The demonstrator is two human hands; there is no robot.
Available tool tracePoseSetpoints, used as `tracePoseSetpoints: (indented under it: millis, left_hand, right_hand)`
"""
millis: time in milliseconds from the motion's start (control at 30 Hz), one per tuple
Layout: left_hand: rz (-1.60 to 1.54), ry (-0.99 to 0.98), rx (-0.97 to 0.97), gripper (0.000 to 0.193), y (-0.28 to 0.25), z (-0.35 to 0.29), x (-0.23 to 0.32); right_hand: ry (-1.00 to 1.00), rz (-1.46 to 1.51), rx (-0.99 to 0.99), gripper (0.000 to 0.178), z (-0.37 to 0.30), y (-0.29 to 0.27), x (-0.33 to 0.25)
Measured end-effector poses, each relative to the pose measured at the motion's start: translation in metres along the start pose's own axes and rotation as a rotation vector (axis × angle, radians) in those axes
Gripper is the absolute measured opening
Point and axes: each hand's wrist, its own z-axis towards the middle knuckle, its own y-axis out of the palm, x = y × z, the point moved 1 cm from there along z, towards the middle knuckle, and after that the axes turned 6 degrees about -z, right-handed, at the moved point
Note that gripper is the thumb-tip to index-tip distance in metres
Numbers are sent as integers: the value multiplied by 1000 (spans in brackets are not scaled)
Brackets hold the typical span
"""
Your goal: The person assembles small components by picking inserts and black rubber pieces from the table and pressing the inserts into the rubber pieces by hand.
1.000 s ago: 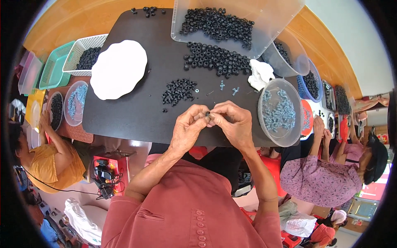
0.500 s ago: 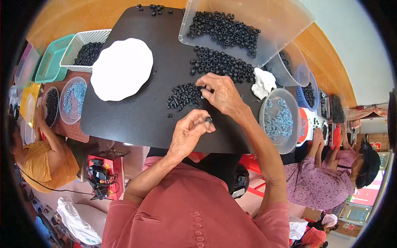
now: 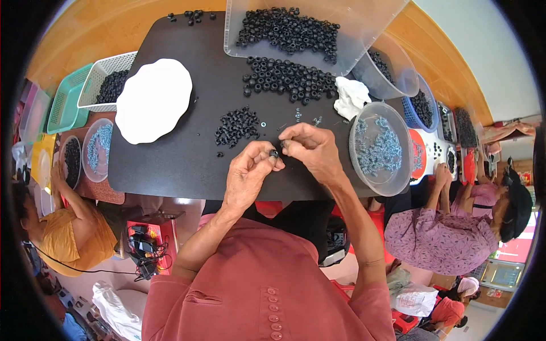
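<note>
My left hand (image 3: 245,173) pinches a small black bead-like piece (image 3: 274,153) with a hole in it. Just to its right, my right hand (image 3: 316,152) has thumb and finger closed on a small black part (image 3: 283,144), mostly hidden by the fingertips. The hands are almost touching over the dark table (image 3: 165,165). Beyond my left hand is a heap of small black parts (image 3: 236,125), with a tiny pale ring (image 3: 263,124) beside it. Farther back lie larger round black pieces (image 3: 290,80) with holes. A few bluish bits (image 3: 298,115) rest beyond my right hand.
A clear bin (image 3: 367,28) holding black pieces stands at the back. To the right are a crumpled white cloth (image 3: 351,98) and a clear tub (image 3: 409,162) of bluish parts. At left sit a white scalloped plate (image 3: 153,102) and baskets (image 3: 68,105). People work on both sides.
My right hand has come away from the heap of small black parts to meet the left, exposing the ring and bluish bits. The view has shifted slightly.
</note>
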Motion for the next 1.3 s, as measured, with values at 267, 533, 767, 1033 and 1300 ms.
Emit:
tracePoseSetpoints:
  millis: [267,533,767,1033,1300]
  left_hand:
    - [146,-1,-14,10,8,-1,5]
    - [134,-33,-56,10,3,1,4]
    - [120,-72,-26,12,3,1,5]
    - [84,-101,-92,15,-3,3,4]
    - [-22,-142,-87,17,-5,5,0]
  right_hand:
    - [-108,120,-51,13,-18,5,1]
    - [-174,28,19,10,-20,6,-1]
    - [-315,-212,116,19,-23,14,-7]
    - [-370,-305,61,18,-24,7,-4]
    - [-327,-348,94,24,-26,11,-7]
